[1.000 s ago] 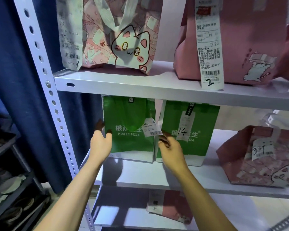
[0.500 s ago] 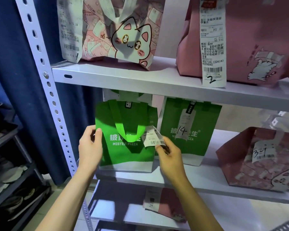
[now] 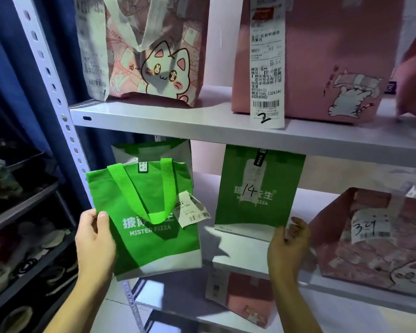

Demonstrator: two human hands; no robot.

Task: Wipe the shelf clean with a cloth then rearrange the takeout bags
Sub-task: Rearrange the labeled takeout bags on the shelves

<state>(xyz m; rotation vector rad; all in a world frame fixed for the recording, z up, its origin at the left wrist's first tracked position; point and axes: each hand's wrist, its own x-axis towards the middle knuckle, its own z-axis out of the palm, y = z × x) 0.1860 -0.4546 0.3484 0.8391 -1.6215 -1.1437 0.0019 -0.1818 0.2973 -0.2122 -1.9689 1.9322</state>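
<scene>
The left hand (image 3: 94, 239) grips the left edge of a green pizza bag (image 3: 151, 236), held out past the front of the middle shelf (image 3: 245, 251). The right hand (image 3: 288, 246), fingers loosely apart, seems to touch the second green bag (image 3: 257, 186), which stands on that shelf.

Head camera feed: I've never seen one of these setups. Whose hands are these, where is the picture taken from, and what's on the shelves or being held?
No machine here: a person wears one camera on the head, looking forward and down at their own bare hands. The left hand grips a green Mister Pizza bag by its edge, held out in front of the middle shelf. The right hand reaches, fingers loosely open, toward a second green bag marked 14 standing on that shelf. A pink cat bag stands at its right. More pink bags with receipts stand on the upper shelf.
</scene>
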